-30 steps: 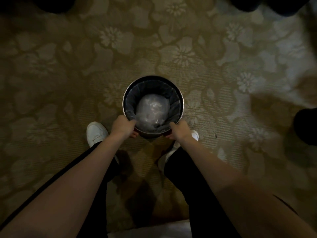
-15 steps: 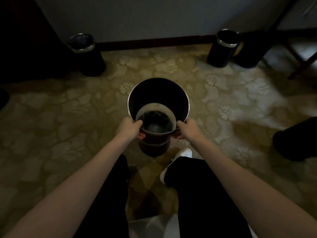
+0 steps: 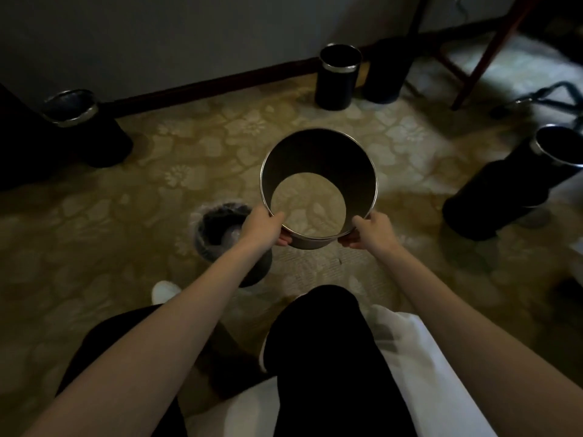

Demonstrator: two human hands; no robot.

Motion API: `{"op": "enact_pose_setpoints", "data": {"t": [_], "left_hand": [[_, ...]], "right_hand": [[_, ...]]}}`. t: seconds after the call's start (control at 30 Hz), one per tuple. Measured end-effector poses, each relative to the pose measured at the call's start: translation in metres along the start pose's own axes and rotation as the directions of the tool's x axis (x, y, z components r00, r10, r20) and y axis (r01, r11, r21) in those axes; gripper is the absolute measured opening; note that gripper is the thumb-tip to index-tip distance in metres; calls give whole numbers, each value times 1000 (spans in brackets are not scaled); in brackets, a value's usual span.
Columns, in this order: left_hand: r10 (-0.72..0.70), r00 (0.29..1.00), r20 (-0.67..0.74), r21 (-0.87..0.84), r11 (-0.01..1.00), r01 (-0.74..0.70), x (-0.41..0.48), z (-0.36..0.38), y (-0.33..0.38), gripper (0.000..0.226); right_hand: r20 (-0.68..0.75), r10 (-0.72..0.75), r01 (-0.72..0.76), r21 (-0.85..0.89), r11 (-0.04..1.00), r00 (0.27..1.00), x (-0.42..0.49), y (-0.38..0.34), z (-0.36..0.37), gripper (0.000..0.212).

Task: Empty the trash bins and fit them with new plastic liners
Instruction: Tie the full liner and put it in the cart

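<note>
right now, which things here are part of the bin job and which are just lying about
Job: bin shell in left hand and right hand; lined inner bin; left bin; back bin; right bin; white plastic sheet.
Lying about: wooden furniture legs; metal frame on floor.

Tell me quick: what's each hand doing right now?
Left hand: grips the bin shell at its near rim.
Right hand: grips the same rim.

head view | looks forward and down (wide-angle) | carpet [image 3: 94,247] close below
</note>
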State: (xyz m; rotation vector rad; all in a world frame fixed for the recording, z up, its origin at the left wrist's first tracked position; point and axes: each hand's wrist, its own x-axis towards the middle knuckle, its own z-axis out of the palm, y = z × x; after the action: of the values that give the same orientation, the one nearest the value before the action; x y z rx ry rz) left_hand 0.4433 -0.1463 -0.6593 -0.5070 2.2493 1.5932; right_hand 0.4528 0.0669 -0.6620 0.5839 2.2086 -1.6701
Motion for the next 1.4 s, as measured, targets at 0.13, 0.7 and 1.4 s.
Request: {"op": "enact_pose_setpoints", "data": {"t": [0.13,0.7,1.4], "left_hand": [[-51,992,114,39,998,47,47,50,-11,18],[-349,849,396,261,930,260,197,175,-162,23],[-199,976,-90,-16,980,198,39,-147,-96,35]], "right_hand": [[-52,105,-103,36,994,993,45,45,-21,11],[-112,550,-544,84,835,828,165,258,-22,23],[153,125,-109,-105,988,980,12,-37,114,13]]}}
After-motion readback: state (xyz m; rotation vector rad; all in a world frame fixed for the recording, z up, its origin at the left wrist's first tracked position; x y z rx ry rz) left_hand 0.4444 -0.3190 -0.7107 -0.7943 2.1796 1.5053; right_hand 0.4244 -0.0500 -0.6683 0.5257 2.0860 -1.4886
